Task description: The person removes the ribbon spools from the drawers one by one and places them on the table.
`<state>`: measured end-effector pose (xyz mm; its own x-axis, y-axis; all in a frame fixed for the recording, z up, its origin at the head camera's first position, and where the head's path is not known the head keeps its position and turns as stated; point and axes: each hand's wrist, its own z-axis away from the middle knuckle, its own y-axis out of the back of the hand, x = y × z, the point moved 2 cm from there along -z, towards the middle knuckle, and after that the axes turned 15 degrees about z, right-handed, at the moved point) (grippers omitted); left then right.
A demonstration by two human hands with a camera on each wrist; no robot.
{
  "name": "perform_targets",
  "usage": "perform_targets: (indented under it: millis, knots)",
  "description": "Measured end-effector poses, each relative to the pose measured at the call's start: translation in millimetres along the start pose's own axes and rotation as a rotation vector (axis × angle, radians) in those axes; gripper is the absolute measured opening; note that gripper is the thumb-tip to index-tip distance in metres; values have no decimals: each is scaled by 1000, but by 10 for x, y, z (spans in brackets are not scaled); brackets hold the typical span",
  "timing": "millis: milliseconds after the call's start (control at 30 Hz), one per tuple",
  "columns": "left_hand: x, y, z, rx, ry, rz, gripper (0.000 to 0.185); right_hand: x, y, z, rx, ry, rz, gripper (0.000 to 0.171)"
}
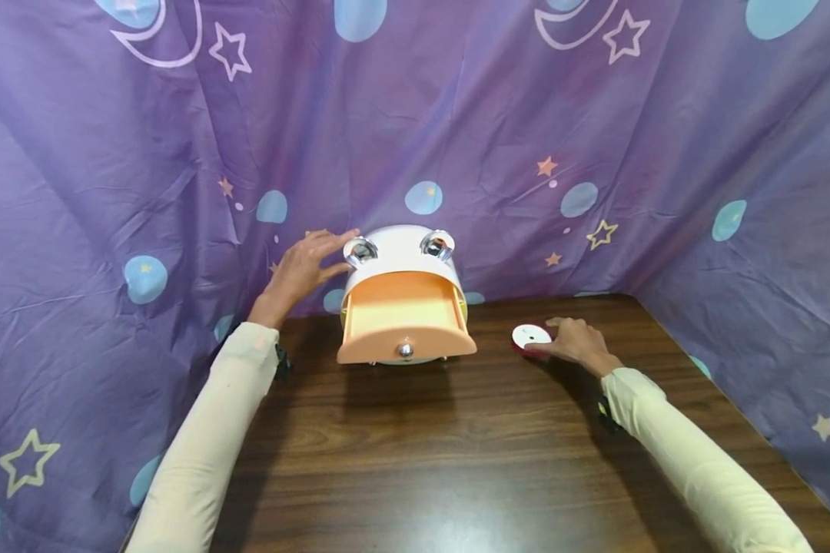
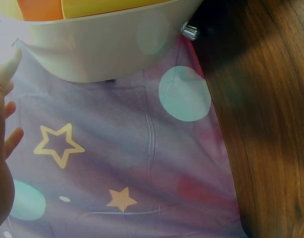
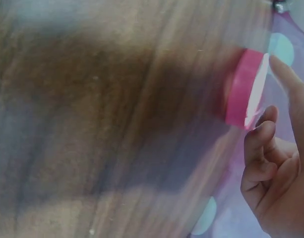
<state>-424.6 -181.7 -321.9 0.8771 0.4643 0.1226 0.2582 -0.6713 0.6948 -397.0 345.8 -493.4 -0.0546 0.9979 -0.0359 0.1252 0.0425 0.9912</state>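
I see the left hand (image 1: 303,269), fingers straight, resting against the upper left side of a white round box (image 1: 401,253), whose peach drawer (image 1: 404,319) stands pulled out toward me. The box sits at the back of the table (image 1: 456,445), against the purple star-print cloth (image 1: 180,138). My right hand (image 1: 577,343), fingers relaxed, touches a small pink tin with a white lid (image 1: 530,336), lying on the table right of the drawer.

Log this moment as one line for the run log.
left hand steadies white drawer box | drawer open | right hand touches pink round tin | on wooden table
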Motion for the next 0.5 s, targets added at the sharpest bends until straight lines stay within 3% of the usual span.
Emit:
perform_targets:
  millis: [233,500]
  knots:
    - [19,8,-10,1,8,-7,69,-92,191,-45,98,14,-36,79]
    - [30,-1,-15,2,11,5,68,-309,428,-74,189,69,-78,78]
